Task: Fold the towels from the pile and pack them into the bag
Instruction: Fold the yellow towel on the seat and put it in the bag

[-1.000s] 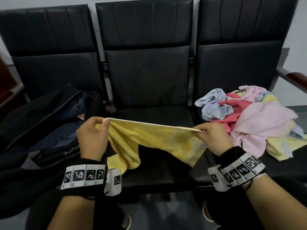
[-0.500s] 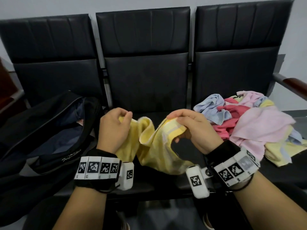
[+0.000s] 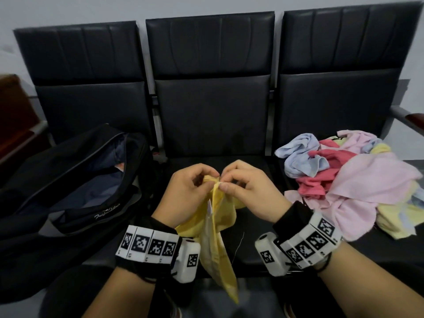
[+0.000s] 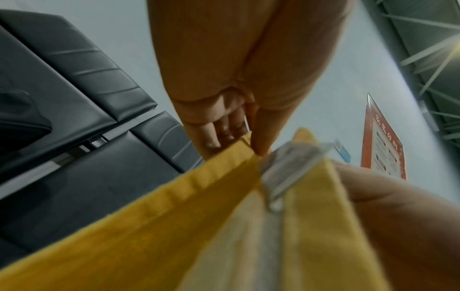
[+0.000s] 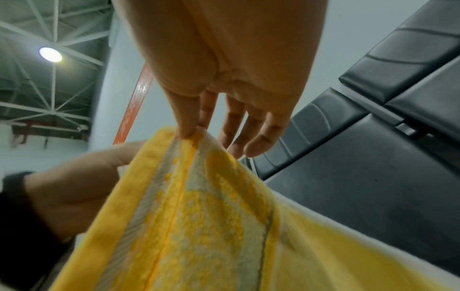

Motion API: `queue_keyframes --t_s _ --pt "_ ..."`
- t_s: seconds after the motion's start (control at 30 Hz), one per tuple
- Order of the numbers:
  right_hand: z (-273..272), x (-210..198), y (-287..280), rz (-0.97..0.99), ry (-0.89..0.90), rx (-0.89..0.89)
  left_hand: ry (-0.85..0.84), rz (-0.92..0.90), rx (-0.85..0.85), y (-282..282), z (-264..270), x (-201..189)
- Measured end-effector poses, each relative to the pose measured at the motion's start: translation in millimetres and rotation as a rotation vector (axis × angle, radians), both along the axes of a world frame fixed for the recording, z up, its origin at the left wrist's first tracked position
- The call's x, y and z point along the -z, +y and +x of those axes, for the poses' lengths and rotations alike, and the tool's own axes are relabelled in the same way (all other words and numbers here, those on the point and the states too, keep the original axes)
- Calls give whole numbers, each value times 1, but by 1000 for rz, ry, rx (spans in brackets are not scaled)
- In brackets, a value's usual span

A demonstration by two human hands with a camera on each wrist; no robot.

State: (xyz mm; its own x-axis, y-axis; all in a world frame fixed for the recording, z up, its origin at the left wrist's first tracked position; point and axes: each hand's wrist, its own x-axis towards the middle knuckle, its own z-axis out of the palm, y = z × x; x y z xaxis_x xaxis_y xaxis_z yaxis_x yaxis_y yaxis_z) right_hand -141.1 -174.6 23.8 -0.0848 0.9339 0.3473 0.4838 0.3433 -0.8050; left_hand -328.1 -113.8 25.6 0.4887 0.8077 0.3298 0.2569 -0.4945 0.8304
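Head view shows the left hand (image 3: 188,193) and the right hand (image 3: 250,191) brought together above the middle seat of a row of black padded leather chairs (image 3: 211,115), fingertips almost touching. Both pinch the top edge of a yellow terry towel with pale stripes (image 3: 216,239), which hangs doubled below the hands and trails down between the two wrists, past the front edge of the seat. Left wrist view shows the thumb and forefinger of the left hand (image 4: 239,78) nipping the yellow towel (image 4: 174,226) at its hem, with a small whitish label (image 4: 286,169) sewn on just beside that grip; the other hand's thumb lies at the towel's far side. Right wrist view shows the right hand (image 5: 224,69) grasping the towel (image 5: 199,216) between thumb and first finger, while its remaining fingers (image 5: 261,137) hang loose and spread beyond the cloth. Out past the left hand, on the neighbouring seat, lies an open black fabric bag with white script lettering (image 3: 68,203), its zip parted and a dark blue lining showing. Out past the right hand sits a loose pile of crumpled towels in pink, red, light blue and pale yellow (image 3: 348,180), well apart from the held towel
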Motion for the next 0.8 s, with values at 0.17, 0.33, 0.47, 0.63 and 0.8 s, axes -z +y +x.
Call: queue_keyframes --t_s 0.17,0.33,0.47,0.63,0.8 --pt "-5 -1 2 18 -114 108 -4 -48 30 -5 -3 -8" --pt "-10 5 3 14 -108 178 94 6 54 -8 -9 -14" --pt "-14 4 3 15 -93 190 139 94 0 -9 -8 -10" --pt "-7 12 4 -7 -110 57 123 279 -73 -9 -8 -9" --pt "23 60 8 -230 -486 81 -74 302 -239 0 -20 -14"
